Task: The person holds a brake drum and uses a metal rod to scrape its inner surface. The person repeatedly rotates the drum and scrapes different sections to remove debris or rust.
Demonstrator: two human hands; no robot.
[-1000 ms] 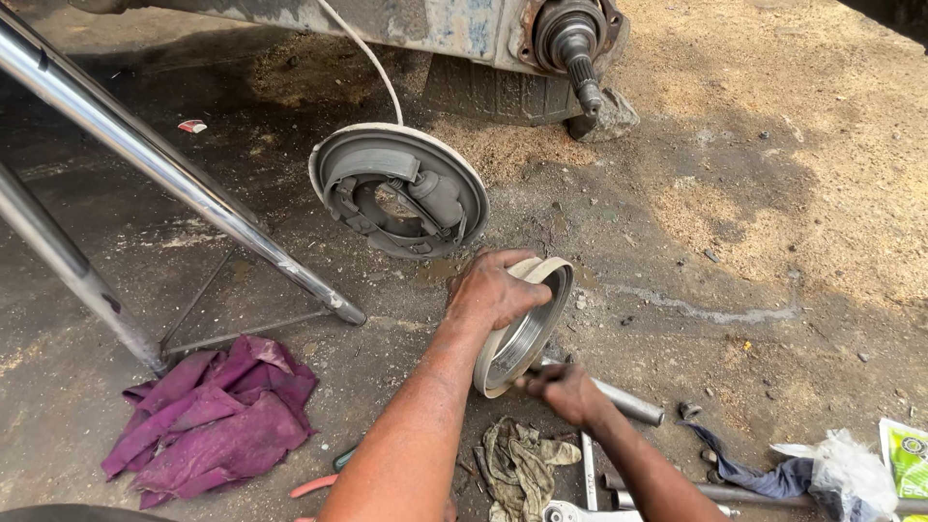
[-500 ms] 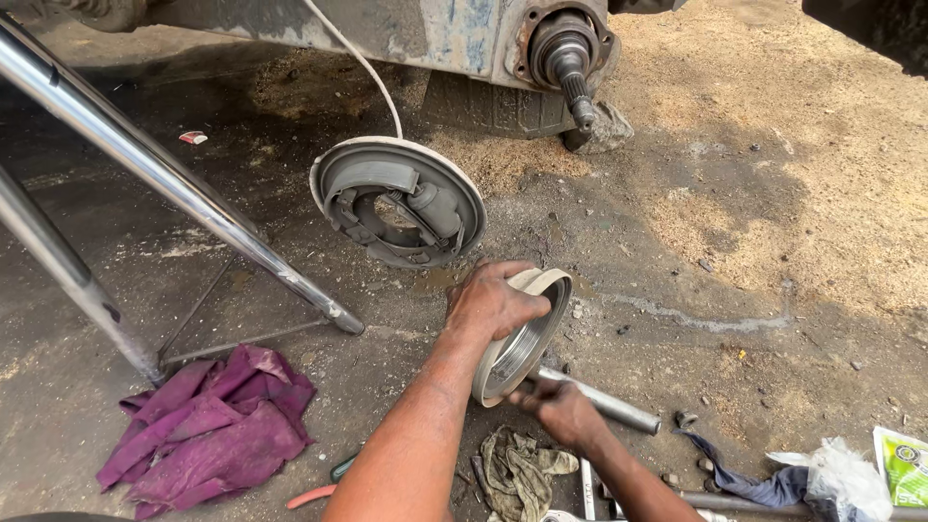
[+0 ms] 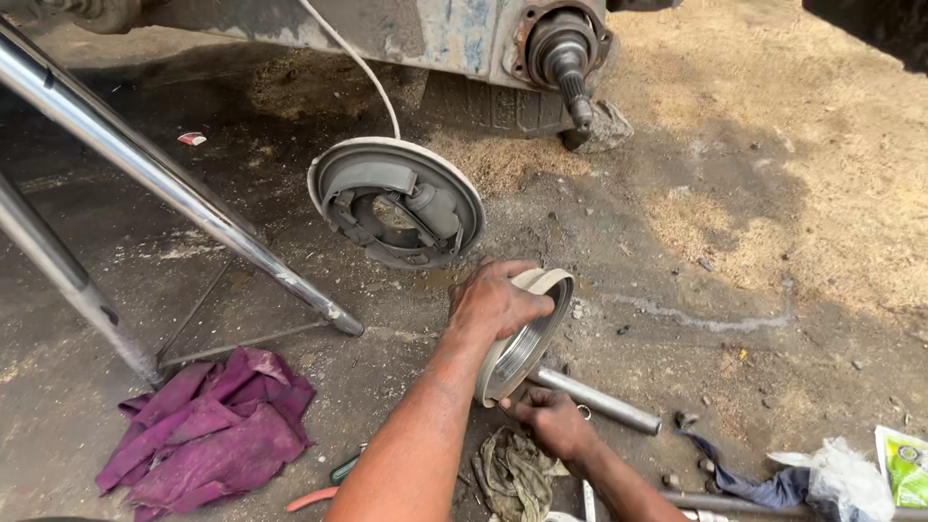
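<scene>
My left hand [image 3: 493, 302] grips the rim of a round metal brake drum [image 3: 527, 338] that stands on edge on the dirt ground. My right hand [image 3: 551, 420] is at the drum's lower edge, fingers curled against it and the end of a grey metal pipe [image 3: 594, 398] lying on the ground. Whether the right hand grips the drum or the pipe is unclear. Just beyond stands a brake backing plate with shoes [image 3: 398, 203], tilted, with a white cable running up from it.
A vehicle axle stub [image 3: 565, 53] juts out above. Chrome stand legs [image 3: 164, 179] cross the left side. A purple rag [image 3: 208, 435] lies at lower left, a dirty rag [image 3: 512, 474] below the hands, and plastic bags [image 3: 851, 478] at lower right.
The view has shifted slightly, and the drum with both hands sits a little lower in frame. The grip of both hands looks the same.
</scene>
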